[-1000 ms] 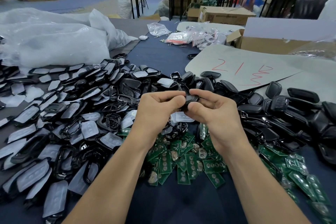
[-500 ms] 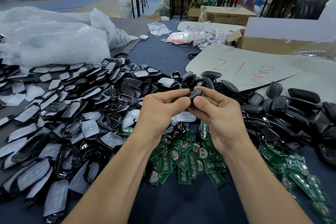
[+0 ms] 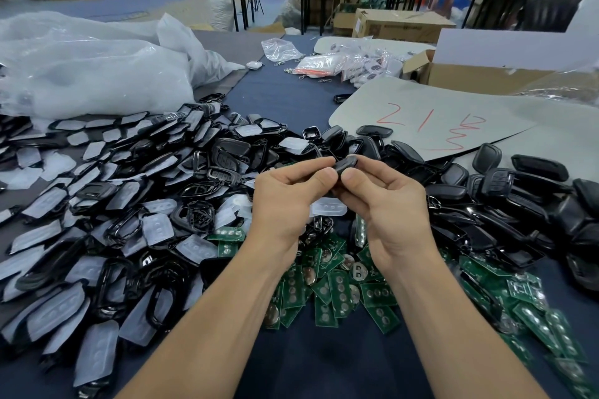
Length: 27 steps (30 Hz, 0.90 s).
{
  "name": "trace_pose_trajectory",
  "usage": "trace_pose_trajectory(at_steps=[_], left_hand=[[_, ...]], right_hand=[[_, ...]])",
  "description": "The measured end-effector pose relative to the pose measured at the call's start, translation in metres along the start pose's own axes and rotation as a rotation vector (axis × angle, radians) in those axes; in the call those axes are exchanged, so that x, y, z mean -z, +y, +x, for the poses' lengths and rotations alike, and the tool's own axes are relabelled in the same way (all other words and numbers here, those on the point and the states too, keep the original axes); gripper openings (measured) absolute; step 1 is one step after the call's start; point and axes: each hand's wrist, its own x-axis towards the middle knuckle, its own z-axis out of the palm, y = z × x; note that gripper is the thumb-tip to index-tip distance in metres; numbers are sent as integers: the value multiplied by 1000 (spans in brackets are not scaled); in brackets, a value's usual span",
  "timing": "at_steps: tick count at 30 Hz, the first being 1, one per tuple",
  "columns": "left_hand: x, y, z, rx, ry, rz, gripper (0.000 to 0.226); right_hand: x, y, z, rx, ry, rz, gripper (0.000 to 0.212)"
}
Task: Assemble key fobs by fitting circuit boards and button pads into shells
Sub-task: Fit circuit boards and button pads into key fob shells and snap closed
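Left hand [image 3: 285,201] and right hand [image 3: 395,204] both pinching 1 black key fob [image 3: 346,162], held over tabletop [image 3: 324,366] centre, green circuit boards [image 3: 337,288] near, button pads [image 3: 97,204] left, shells [image 3: 518,197] right

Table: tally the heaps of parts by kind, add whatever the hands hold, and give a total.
Board heap, green: 1
Shell heap, black: 1
Pad and frame heap, clear and black: 1
Fob, pinched between left hand and right hand: 1
Total: 4
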Motion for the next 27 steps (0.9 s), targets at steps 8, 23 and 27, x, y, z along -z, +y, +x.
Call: trace_pose_trajectory(at_steps=[8, 23, 27], left_hand=[[-3, -3, -1, 0, 4, -88, 19], [10, -3, 6, -192, -190, 486, 35], [15, 1, 6, -194, -219, 652, 40]], right_hand=[[-4, 1, -3, 7, 48, 69, 22], [13, -5, 5, 24, -34, -100, 29], [18, -4, 6, 104, -66, -300, 34]])
